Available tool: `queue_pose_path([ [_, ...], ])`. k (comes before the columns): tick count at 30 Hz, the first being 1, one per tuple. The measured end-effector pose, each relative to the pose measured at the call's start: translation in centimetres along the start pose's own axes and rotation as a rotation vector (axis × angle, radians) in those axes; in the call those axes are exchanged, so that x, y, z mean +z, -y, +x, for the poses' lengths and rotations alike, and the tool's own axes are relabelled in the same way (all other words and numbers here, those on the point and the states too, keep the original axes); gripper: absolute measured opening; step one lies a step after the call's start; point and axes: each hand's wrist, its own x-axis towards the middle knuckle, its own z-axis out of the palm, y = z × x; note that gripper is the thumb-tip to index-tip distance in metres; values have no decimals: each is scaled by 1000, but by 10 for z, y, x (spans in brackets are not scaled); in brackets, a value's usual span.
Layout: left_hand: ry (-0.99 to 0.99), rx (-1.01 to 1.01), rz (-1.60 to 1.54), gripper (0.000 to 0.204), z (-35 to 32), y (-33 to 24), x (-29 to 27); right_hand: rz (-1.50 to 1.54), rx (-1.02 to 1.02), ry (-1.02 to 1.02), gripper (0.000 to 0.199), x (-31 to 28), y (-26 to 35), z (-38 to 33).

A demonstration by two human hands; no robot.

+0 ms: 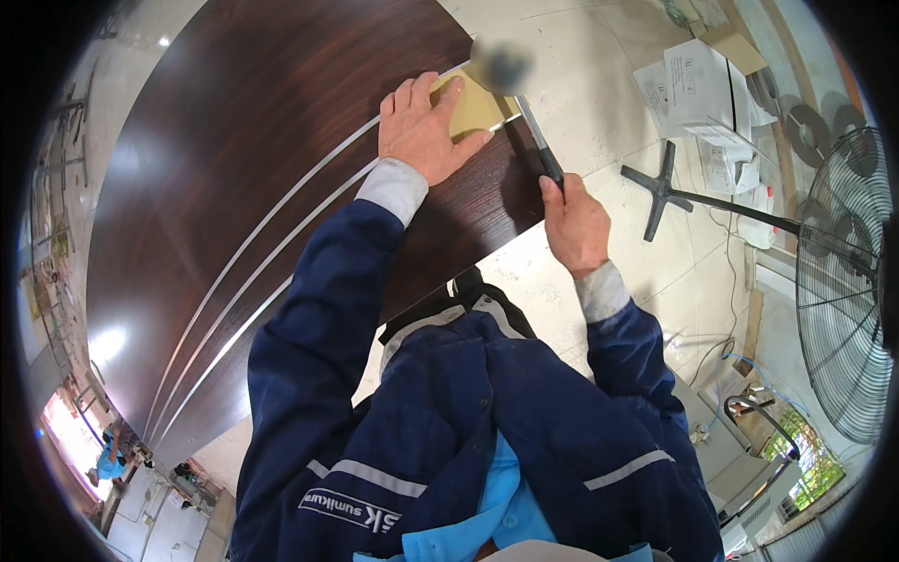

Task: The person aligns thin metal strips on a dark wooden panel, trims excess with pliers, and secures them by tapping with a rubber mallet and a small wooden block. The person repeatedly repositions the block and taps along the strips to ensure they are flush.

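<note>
On the dark brown wood-grain board [272, 122], my left hand [421, 131] holds a flat yellow block [471, 105]. Its fingers lie over the block's far left part, and the thumb reaches along the near side. My right hand [576, 225], just off the board's right edge, is wrapped round the black grip of a mallet [536, 131]. The mallet's metal shaft slants up and left to a dark head, smeared by motion, beside the block's far right corner. Thin light strips [281, 208] run lengthwise along the board and pass under my left hand and the block.
At the right stand a large black fan [843, 281] and a dark cross-shaped base [660, 192]. White cartons [702, 84] are stacked by the far right wall. Cables [730, 281] trail over the pale tiled floor [599, 75]. Another person [110, 461] in blue appears at the far lower left.
</note>
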Motion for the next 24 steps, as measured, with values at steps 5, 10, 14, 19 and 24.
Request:
queue_pose_path([
  [5,66,-59,-56,86,-21,13,-10,581,-196,-254,27,-10,1,-27],
  [10,-40,-106,-40,90,-62,37,-22,47,-108,60,19,12,11,-35],
  [14,-86,-95,-50,89,-83,55,-24,323,-237,-71,26,19,27,-41],
  [19,-40,-108,-49,90,-103,79,-34,202,-153,2,29,36,56,-68],
  [24,-30,-70,-76,89,-125,100,-45,402,-90,-104,27,53,81,-107],
])
